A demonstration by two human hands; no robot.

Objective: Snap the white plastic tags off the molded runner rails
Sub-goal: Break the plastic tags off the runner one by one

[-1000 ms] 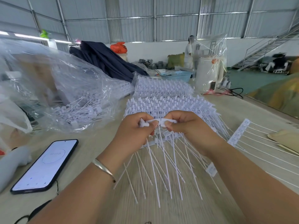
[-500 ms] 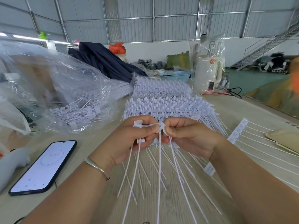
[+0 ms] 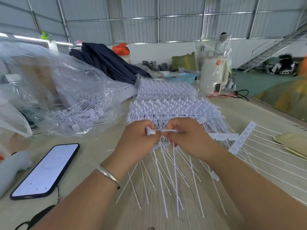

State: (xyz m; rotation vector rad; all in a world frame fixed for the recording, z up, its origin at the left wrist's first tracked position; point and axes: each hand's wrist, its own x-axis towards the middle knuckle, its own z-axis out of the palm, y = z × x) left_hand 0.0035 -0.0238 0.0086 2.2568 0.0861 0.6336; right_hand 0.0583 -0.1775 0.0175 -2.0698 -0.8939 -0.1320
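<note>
Hands (image 3: 163,136) gripping runner rail (image 3: 167,130), phone (image 3: 45,170) nearby

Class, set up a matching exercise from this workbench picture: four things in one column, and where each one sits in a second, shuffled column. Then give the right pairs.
1. phone
2. blue basket
3. clear bag of loose tags
4. runner rail

A. gripped between the left hand and the right hand
B. far end of the table
C. flat on the table, near left
D. left of the stacked rails

Pairs: 1-C, 2-B, 3-D, 4-A
</note>
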